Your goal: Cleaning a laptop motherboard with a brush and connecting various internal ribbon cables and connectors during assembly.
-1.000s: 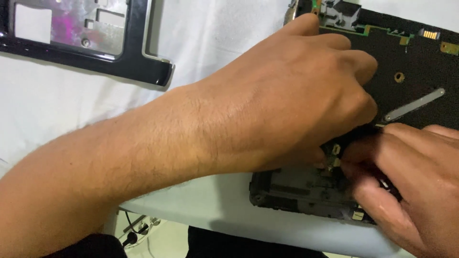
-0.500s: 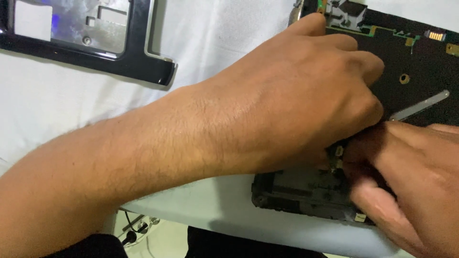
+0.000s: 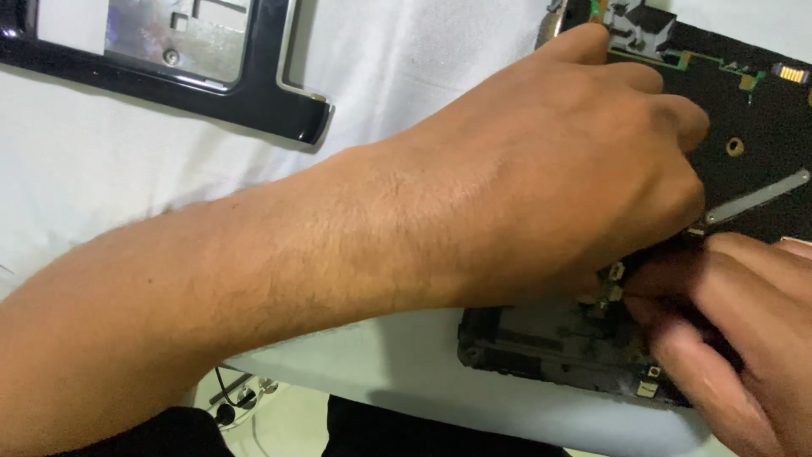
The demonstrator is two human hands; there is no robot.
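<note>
your left hand (image 3: pixel 575 161) lies on the circuit board (image 3: pixel 761 127) at the table's (image 3: pixel 406 85) right side; your right hand (image 3: pixel 727 330) touches the board's near edge, just beside it. the detached frame (image 3: pixel 169 76) lies far left, well apart.

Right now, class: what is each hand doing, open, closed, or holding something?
Left hand: curled closed, pressing on the dark circuit board; any held item is hidden.
Right hand: fingers pinched at the board's lower edge; what they grip cannot be told.
</note>
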